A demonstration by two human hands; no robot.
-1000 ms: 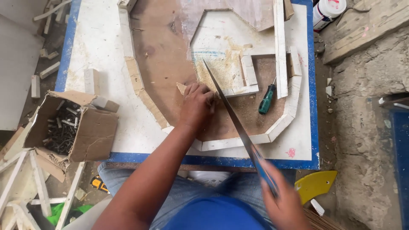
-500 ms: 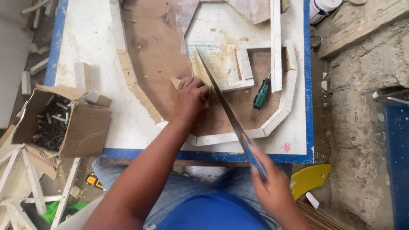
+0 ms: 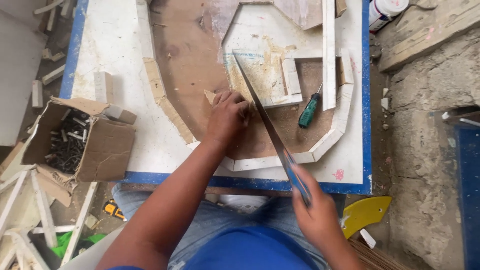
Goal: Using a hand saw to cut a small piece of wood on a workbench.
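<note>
I see a white table [image 3: 120, 60] with a blue edge. A brown board [image 3: 187, 65] lies flat on it, ringed by white strips [image 3: 330, 140] set in an angled outline, and a long white strip [image 3: 328, 55] runs straight up the right side. A green screwdriver [image 3: 309, 111] lies on the board near sawdust [image 3: 260, 75]. A small white block [image 3: 103, 86] stands on the bare top at left. An open cardboard box [image 3: 95, 145] of screws sits at the table's left corner, partly overhanging.

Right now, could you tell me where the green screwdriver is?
The screwdriver lies on the brown board, right of the saw, beside the long white strip.
</note>
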